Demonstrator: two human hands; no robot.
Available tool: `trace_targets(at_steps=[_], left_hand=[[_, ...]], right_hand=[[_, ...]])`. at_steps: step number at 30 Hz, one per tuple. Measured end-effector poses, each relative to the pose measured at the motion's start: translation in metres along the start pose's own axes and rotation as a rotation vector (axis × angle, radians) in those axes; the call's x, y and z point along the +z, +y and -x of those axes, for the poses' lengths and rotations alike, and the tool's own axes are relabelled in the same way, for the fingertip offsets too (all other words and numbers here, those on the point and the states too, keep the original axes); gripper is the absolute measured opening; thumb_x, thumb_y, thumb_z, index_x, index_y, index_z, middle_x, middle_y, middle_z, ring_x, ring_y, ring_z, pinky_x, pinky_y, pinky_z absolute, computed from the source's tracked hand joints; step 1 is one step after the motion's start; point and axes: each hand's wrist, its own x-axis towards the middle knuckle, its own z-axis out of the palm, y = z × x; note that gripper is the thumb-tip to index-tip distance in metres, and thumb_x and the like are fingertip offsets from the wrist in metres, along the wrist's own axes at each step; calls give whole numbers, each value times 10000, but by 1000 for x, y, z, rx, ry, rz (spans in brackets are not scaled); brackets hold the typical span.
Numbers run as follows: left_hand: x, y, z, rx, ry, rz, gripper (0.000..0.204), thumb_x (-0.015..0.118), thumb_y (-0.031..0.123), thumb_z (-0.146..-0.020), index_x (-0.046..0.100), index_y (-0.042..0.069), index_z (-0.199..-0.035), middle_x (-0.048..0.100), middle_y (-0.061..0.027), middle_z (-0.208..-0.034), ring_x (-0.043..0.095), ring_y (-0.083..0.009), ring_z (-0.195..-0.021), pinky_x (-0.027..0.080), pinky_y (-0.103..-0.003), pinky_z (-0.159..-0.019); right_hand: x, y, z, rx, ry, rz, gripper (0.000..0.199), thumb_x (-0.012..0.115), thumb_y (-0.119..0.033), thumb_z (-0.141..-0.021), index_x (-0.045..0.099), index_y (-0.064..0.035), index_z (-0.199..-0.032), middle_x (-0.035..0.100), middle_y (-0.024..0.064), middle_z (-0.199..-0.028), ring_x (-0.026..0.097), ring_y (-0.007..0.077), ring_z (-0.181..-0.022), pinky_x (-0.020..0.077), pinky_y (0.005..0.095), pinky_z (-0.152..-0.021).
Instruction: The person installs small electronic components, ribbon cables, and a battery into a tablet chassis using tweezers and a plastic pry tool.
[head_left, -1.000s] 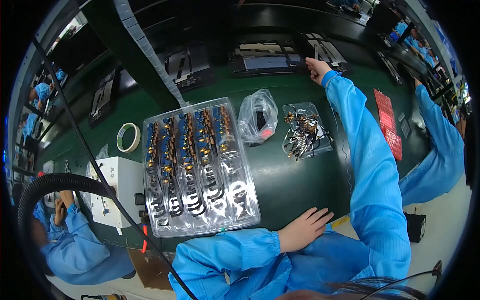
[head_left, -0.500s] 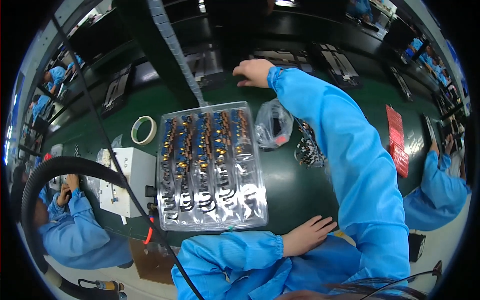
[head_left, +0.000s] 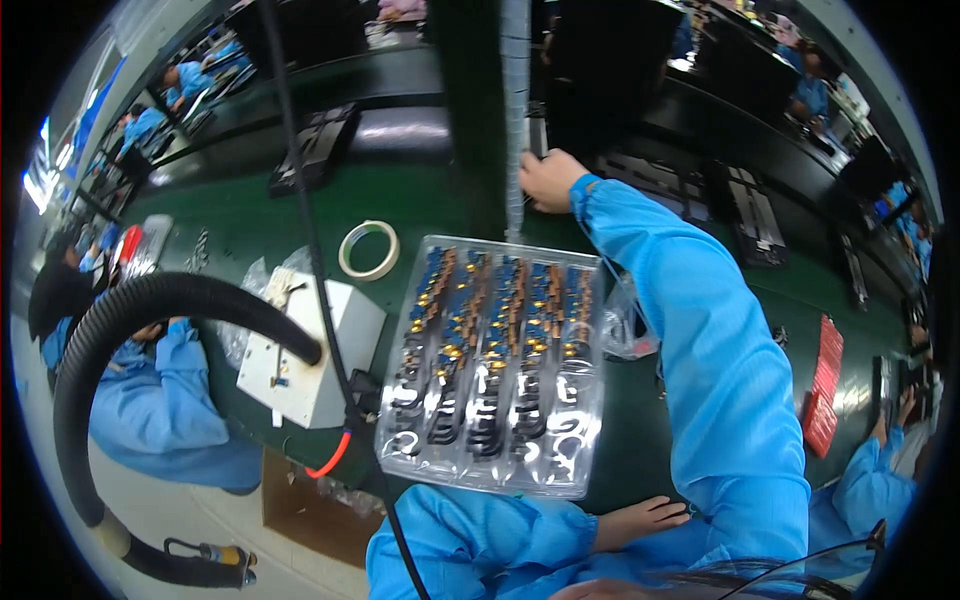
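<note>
My right hand reaches to the far side of the bench, beside a grey wrapped upright conduit. Its fingers are bent together; whatever is between them is hidden. My left hand lies flat by the near table edge with fingers stretched, holding nothing. Between my arms and the white box sits a clear plastic tray. Its columns carry several small parts with blue, gold and copper-coloured ends and black curved cables. A clear plastic bag is partly covered by my right sleeve.
Left of the tray stand a white box, a tape roll and a thick black hose. A red packet lies at right. Dark flat panels lie across the far bench. Co-workers in blue sleeves sit on both sides.
The view has swung left, so the tray and box appear farther right. My right hand has gone from loosely spread over the bench to bent fingers beside the conduit. My left hand stays flat.
</note>
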Motion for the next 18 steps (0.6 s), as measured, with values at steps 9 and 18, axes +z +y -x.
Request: trace_targets(at_steps=[9, 18], left_hand=[[-33, -11, -5, -74, -128, 333, 801, 553, 61, -653, 183, 13, -1362, 244, -114, -1389, 303, -294, -1218, 261, -327, -1044], [-51, -4, -5, 108, -92, 267, 337, 497, 157, -801, 540, 54, -1119, 285, -147, -1384, 259, -310, -1279, 231, -428, -1041]], right_hand=[[-29, 42, 0, 212, 205, -60, 205, 432, -146, -817, 518, -63, -984, 598, 129, -884, 599, 288, -851, 444, 424, -796], [-86, 88, 172, 109, 391, 327, 256, 566, -95, -676, 524, -56, -926, 602, 73, -935, 562, 153, -607, 417, 309, -661]])
